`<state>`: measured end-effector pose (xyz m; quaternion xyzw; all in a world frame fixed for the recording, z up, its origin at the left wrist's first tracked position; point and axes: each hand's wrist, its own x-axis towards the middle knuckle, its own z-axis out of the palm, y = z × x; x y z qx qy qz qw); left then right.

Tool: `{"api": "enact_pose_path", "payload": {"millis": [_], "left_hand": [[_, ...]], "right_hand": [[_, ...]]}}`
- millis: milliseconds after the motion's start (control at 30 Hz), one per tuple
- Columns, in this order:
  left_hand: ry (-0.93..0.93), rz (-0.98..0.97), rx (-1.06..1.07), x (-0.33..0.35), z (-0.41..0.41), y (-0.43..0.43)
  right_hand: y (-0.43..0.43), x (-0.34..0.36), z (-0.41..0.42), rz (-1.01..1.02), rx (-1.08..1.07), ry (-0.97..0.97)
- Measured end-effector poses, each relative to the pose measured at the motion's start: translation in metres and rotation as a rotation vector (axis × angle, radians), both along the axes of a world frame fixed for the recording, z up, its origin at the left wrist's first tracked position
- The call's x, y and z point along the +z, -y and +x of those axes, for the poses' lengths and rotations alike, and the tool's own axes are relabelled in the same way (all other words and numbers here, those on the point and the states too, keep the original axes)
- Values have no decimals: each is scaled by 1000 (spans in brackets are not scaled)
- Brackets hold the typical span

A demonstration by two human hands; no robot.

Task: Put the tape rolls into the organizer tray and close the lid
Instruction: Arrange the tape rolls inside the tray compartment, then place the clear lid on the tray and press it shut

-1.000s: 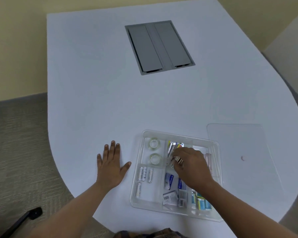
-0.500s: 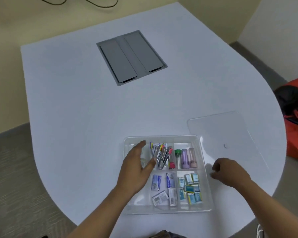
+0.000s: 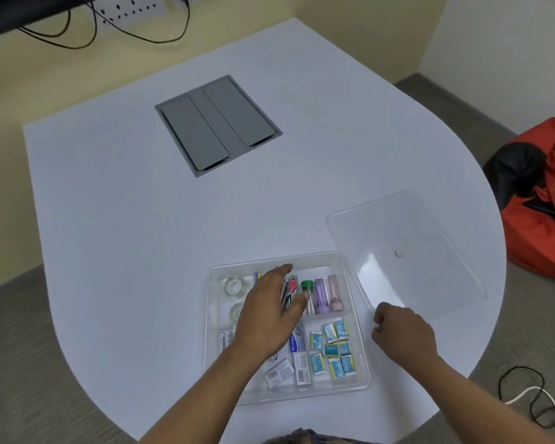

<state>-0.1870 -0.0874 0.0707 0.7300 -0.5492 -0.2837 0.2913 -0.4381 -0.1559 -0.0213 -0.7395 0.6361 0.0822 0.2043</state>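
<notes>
A clear organizer tray (image 3: 354, 315) lies near the table's front edge. Two clear tape rolls (image 3: 234, 286) sit in its far-left compartment, the nearer tape roll (image 3: 236, 310) partly hidden by my left hand (image 3: 269, 310). That hand hovers flat over the tray's middle, fingers spread, holding nothing. The clear lid (image 3: 407, 251) lies flat on the table to the right of the tray. My right hand (image 3: 401, 333) is curled at the lid's near-left corner, just right of the tray; whether it grips the lid's edge is unclear.
The tray also holds pens, coloured tubes (image 3: 321, 294), small blue packets (image 3: 332, 350) and labelled boxes. A grey cable hatch (image 3: 217, 125) is set into the white table (image 3: 141, 235). An orange and black bag (image 3: 545, 193) lies on the floor at the right, cables (image 3: 539, 402) near it.
My left hand left the table and now hovers over the tray. My right hand came out of the tray to the lid's near corner. The view swung right.
</notes>
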Motion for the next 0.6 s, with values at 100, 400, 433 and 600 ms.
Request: {"api": "enact_pose_path", "payload": {"millis": [100,400,433,600], "left_hand": [[-4,3,8,3,-3,0],[-43,-72,136,18,8,16],[-37,-80,138,20,10,19],[-45,-116,154,32,22,31]], "right_hand": [[3,2,-1,3,1,8],[55,84,13,-389,-150,341],[62,95,12,-384,-173,359],[82,137,8,-522,-149,490]]}}
